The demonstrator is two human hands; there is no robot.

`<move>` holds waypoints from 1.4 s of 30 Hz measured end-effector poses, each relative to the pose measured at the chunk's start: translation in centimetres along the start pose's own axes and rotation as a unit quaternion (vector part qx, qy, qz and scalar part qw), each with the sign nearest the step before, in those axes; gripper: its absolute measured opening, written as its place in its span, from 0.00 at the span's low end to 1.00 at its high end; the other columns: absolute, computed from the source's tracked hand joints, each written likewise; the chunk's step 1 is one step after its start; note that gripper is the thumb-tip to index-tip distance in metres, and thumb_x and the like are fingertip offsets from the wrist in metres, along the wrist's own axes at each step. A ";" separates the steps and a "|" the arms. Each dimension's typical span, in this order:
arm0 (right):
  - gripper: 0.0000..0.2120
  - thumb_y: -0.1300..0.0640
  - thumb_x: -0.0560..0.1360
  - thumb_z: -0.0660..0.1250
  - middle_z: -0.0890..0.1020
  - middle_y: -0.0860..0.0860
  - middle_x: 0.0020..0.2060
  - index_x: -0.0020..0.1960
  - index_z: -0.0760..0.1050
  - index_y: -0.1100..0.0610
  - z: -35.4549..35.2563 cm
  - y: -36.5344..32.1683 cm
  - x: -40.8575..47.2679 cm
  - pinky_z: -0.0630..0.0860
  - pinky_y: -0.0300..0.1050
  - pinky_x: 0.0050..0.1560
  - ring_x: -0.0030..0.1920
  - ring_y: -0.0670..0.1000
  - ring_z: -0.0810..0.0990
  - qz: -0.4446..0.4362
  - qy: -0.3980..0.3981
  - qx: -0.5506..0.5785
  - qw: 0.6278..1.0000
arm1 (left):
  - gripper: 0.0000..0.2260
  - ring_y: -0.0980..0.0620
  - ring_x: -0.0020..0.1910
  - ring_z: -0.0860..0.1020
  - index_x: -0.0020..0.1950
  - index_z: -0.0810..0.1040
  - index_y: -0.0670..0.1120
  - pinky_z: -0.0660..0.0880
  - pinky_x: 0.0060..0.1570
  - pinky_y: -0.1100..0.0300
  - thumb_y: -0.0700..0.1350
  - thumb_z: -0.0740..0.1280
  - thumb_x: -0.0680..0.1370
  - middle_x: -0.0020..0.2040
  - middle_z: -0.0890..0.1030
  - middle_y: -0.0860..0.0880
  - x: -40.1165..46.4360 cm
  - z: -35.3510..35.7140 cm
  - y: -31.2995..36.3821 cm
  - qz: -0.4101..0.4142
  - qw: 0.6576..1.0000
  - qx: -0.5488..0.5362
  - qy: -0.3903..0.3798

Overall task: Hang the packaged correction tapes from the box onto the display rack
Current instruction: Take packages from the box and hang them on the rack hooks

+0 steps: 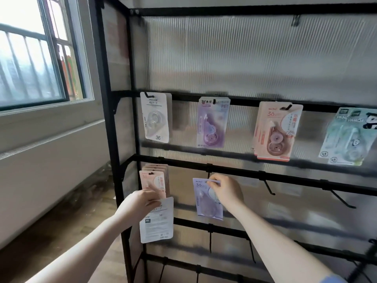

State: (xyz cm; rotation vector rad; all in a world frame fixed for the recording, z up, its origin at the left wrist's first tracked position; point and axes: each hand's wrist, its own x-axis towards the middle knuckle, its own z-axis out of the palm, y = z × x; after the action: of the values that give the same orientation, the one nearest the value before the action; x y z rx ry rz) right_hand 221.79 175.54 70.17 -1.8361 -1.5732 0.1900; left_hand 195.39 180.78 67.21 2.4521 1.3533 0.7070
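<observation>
On the lower rail of the black display rack (224, 102), toward its left side, the right hand (226, 190) pinches the top edge of a purple correction tape pack (207, 198), fingers (213, 180) closed on the card right by its hang hole, seemingly threading it onto a hook, though blur hides the hook itself. The left hand (140, 203) grips a white pack (156, 220) by its upper part, back side facing out, held just below a stack of pink packs (154, 180) that hangs at the rail's left end.

These packs look light: thin card with a clear blister over the small dispenser. I'd judge the card stiff enough to keep flat yet easy to bend or tear at the hole, so the top edge beside the hole is the sensible place to hold, which leaves the hole free for the hook. The blister is likely slick and a poor grip.

Along the rail above, four groups already hang: white packs (156, 117) at the left end, purple packs (212, 123), pink ones (274, 130), and panda-printed ones (346, 137) toward the right edge. Bare hooks (269, 187) wait further right on the lower rail. No box is in view.
</observation>
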 end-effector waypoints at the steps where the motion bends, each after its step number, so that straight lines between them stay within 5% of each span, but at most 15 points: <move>1: 0.07 0.52 0.78 0.63 0.81 0.48 0.40 0.45 0.77 0.53 0.2 0.1 0.3 0.72 0.42 0.37 0.39 0.49 0.77 -0.001 0.001 -0.003 1.000 | 0.05 0.54 0.41 0.77 0.43 0.80 0.48 0.75 0.42 0.56 0.48 0.68 0.75 0.42 0.80 0.54 0.0 0.0 0.1 -0.002 1.000 -0.004 0.004; 10: 0.09 0.55 0.78 0.62 0.82 0.48 0.47 0.55 0.78 0.54 0.9 0.9 2.4 0.74 0.44 0.44 0.46 0.50 0.78 -0.026 -0.024 -0.001 0.999 | 0.06 0.52 0.39 0.76 0.42 0.79 0.46 0.72 0.39 0.58 0.46 0.67 0.75 0.40 0.80 0.52 0.5 0.6 0.4 -0.048 0.999 0.007 0.005; 16: 0.10 0.56 0.79 0.61 0.80 0.46 0.41 0.55 0.79 0.55 1.2 2.0 2.8 0.63 0.35 0.32 0.34 0.41 0.71 -0.052 -0.042 0.019 0.998 | 0.09 0.55 0.43 0.78 0.55 0.78 0.54 0.75 0.40 0.62 0.45 0.66 0.76 0.47 0.80 0.54 1.1 0.3 0.5 -0.059 0.998 -0.003 -0.008; 20: 0.11 0.57 0.79 0.62 0.82 0.50 0.52 0.58 0.79 0.57 0.8 2.2 3.1 0.71 0.41 0.46 0.49 0.48 0.77 -0.062 -0.073 0.039 0.995 | 0.13 0.56 0.43 0.75 0.59 0.76 0.55 0.70 0.37 0.66 0.42 0.64 0.77 0.45 0.76 0.55 1.6 -0.3 0.7 -0.038 0.999 0.006 -0.016; 25: 0.11 0.58 0.77 0.64 0.82 0.50 0.52 0.58 0.79 0.58 0.2 3.3 3.2 0.74 0.45 0.55 0.53 0.48 0.78 -0.070 -0.080 0.034 0.994 | 0.10 0.57 0.48 0.76 0.51 0.83 0.51 0.74 0.46 0.64 0.41 0.64 0.77 0.51 0.79 0.55 2.4 -1.2 0.7 -0.023 0.998 0.029 -0.045; 31: 0.10 0.57 0.77 0.64 0.83 0.48 0.51 0.57 0.80 0.55 0.8 4.3 4.1 0.75 0.45 0.52 0.51 0.48 0.79 -0.067 -0.065 0.008 0.996 | 0.12 0.57 0.46 0.74 0.52 0.83 0.48 0.69 0.32 0.74 0.39 0.60 0.77 0.50 0.77 0.54 3.0 -1.1 0.3 -0.071 0.993 0.023 -0.095; 36: 0.09 0.57 0.77 0.64 0.83 0.48 0.50 0.55 0.80 0.53 1.5 4.3 5.1 0.76 0.46 0.49 0.49 0.49 0.80 -0.048 -0.035 -0.003 0.998 | 0.16 0.55 0.43 0.75 0.49 0.83 0.48 0.74 0.34 0.70 0.36 0.56 0.78 0.51 0.76 0.51 3.0 -1.4 0.5 -0.106 0.983 -0.024 -0.149; 39: 0.10 0.55 0.78 0.63 0.83 0.47 0.51 0.56 0.79 0.52 2.0 4.6 5.7 0.75 0.44 0.45 0.49 0.49 0.79 -0.038 -0.028 -0.016 0.999 | 0.17 0.57 0.48 0.74 0.55 0.82 0.49 0.71 0.36 0.76 0.34 0.59 0.76 0.52 0.75 0.55 2.9 -1.9 0.6 -0.059 0.983 0.027 -0.170; 42: 0.10 0.56 0.78 0.62 0.83 0.48 0.51 0.57 0.78 0.52 2.2 4.5 6.1 0.74 0.43 0.43 0.48 0.50 0.79 -0.034 -0.020 -0.036 0.999 | 0.11 0.65 0.40 0.73 0.53 0.83 0.47 0.65 0.37 0.82 0.37 0.66 0.74 0.43 0.77 0.65 2.9 -2.6 1.1 -0.018 0.986 0.055 -0.159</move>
State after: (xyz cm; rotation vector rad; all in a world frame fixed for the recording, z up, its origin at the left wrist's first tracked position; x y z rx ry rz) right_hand 225.82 181.89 67.85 -1.8409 -1.6872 0.1418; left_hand 196.13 182.65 70.71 2.4818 1.3362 0.2223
